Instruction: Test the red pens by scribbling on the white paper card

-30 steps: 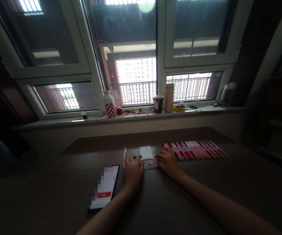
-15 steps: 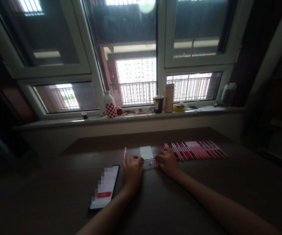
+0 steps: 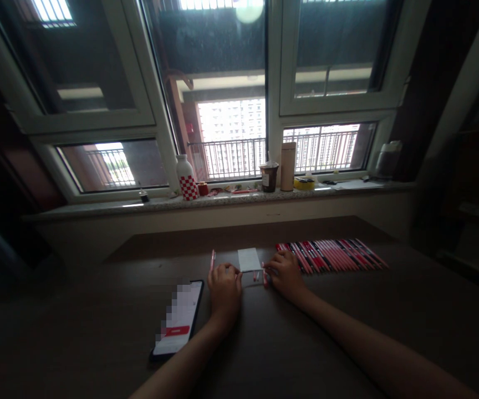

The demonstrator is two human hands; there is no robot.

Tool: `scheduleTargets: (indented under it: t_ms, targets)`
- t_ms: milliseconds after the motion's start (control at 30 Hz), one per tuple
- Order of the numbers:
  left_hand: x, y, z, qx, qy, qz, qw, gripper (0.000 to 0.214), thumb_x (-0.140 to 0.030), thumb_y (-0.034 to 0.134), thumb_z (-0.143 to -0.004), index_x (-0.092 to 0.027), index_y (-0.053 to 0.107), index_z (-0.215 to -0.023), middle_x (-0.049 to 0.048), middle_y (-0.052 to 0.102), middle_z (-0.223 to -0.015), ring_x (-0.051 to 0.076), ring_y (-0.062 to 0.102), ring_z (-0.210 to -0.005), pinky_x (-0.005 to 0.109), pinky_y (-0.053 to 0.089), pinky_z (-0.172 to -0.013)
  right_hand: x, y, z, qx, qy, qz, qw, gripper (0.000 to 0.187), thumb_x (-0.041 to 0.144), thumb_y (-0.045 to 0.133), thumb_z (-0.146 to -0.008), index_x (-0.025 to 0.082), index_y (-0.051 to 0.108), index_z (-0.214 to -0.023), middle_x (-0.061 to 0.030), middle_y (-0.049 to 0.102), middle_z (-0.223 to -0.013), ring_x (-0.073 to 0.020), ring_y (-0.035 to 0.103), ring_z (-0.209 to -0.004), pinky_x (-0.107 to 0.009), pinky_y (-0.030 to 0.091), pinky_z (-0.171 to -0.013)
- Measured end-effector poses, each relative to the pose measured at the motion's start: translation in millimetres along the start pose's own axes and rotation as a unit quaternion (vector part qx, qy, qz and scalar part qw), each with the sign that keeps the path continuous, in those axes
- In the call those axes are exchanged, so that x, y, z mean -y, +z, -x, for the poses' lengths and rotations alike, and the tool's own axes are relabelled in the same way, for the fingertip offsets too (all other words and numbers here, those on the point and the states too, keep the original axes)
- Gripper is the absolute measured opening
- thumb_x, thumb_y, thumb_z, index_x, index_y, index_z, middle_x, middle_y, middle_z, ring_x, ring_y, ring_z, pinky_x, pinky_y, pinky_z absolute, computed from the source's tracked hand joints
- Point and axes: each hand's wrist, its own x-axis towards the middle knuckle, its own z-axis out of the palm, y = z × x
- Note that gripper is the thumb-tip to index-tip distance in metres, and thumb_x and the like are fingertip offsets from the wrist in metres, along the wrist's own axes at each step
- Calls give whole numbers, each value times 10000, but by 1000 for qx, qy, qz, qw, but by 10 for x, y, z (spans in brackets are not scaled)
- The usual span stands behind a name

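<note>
Between my two hands runs a thin rod, too small to tell its exact kind. My left hand pinches its left end, and my right hand has its right end between closed fingertips. Just beyond the rod lies a white slip of paper. Small pink and clear pieces lie on the near side of the rod. A pink piece sits right by my right fingertips, partly covered. One pink pen-like stick stands out past my left knuckles, its near end hidden by the hand.
A row of pink, red and black pen-like sticks lies right of my right hand. A phone lies beside my left forearm on the dark table. The windowsill behind holds a checkered bottle, a cup and a tumbler.
My left hand has shifted slightly left, and more of the rod shows between the hands. My right hand stays nearly in place.
</note>
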Motion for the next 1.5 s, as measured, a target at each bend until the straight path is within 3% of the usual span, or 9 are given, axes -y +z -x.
scheduleTargets:
  t_ms: [433,1000,1367,1500]
  targets:
    - [7,35,25,32,19,-27,999,106,-272,583,-799,-194,647,-830,62,554,-1106,250,432,-1101,445,273,-1024,15,-6,1,-8,16,16,1000,110,190,639,-795,249,728,-821,-37,642,-819,-251,446,-969,-409,299,-913]
    - [3,29,14,46,15,-31,998,121,-286,578,-803,-192,646,-840,73,555,-1118,257,439,-1113,454,274,-1016,9,-2,1,-1,19,15,1000,116,195,638,-796,259,729,-829,-37,637,-823,-250,449,-968,-414,301,-912]
    - [-25,-5,8,48,29,24,998,295,-275,550,-819,-221,605,-1104,70,565,-1132,243,461,-1104,443,278,-1021,19,-10,-4,-4,0,2,1000,113,210,633,-813,251,730,-853,-43,644,-838,-248,460,-962,-412,325,-895]
    - [-44,-21,14,59,50,50,996,272,-285,535,-841,-256,609,-1101,48,597,-1124,234,470,-1119,462,252,-1043,15,4,-3,-4,-18,-14,1000,104,203,649,-807,255,731,-846,-42,645,-844,-248,462,-989,-409,335,-912]
